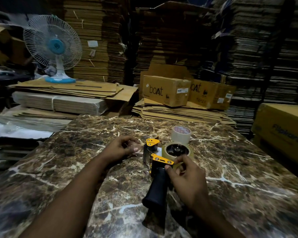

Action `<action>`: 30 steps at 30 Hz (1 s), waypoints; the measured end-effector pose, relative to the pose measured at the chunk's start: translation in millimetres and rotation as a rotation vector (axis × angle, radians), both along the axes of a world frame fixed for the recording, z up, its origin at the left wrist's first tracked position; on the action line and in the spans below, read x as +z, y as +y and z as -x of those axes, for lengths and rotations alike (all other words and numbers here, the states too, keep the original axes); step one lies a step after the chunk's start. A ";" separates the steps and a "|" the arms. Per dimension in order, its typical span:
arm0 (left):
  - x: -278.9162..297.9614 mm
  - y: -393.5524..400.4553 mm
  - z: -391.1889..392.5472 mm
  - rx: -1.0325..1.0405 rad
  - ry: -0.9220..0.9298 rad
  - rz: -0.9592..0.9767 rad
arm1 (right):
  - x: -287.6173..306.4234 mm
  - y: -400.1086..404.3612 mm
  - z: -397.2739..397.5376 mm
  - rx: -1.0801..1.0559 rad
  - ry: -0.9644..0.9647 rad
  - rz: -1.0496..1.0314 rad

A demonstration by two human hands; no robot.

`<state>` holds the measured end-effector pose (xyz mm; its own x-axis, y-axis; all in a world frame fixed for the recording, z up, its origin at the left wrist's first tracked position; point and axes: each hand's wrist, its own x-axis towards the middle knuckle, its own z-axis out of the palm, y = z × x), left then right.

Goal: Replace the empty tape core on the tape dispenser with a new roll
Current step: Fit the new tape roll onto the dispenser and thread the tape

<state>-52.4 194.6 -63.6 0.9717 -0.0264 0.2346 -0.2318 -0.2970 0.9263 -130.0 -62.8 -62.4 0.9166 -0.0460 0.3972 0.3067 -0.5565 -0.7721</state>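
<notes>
On the table (93,134), yellow-and-black dispenser (157,162) carries tape

Your marble table (79,134) looks polished and glossy, dark brown with pale veins. The tape dispenser (157,162) shows yellow painted metal plates with small bright rivets, a shiny bare-metal front plate, and a matt black plastic handle (157,188). The roll on the dispenser (178,150) is glossy, translucent tan film; the second roll (181,134) behind it is clear, smooth film on a paper core. Around you, the cardboard boxes (166,90) are matt, rough brown paperboard. The fan (52,47) has a white wire grille and smooth plastic base.
</notes>
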 end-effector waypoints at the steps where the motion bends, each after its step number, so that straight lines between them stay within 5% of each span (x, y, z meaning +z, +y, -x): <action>1: 0.7 1.0 2.2 0.005 0.010 0.001 | -4.0 1.6 2.3 0.015 0.027 -0.008; 11: -1.2 12.3 14.9 0.001 0.104 0.137 | -7.0 3.8 0.1 0.011 0.142 -0.174; 17: 1.3 12.1 16.2 0.001 0.151 0.219 | 14.2 3.3 -3.8 0.008 -0.139 0.176; 22: -0.5 10.0 13.3 0.013 0.122 0.210 | 39.0 34.2 -26.5 0.196 -0.123 0.403; 30: -1.4 7.5 11.8 0.019 0.120 0.229 | 37.1 54.3 -35.3 0.182 -0.121 0.434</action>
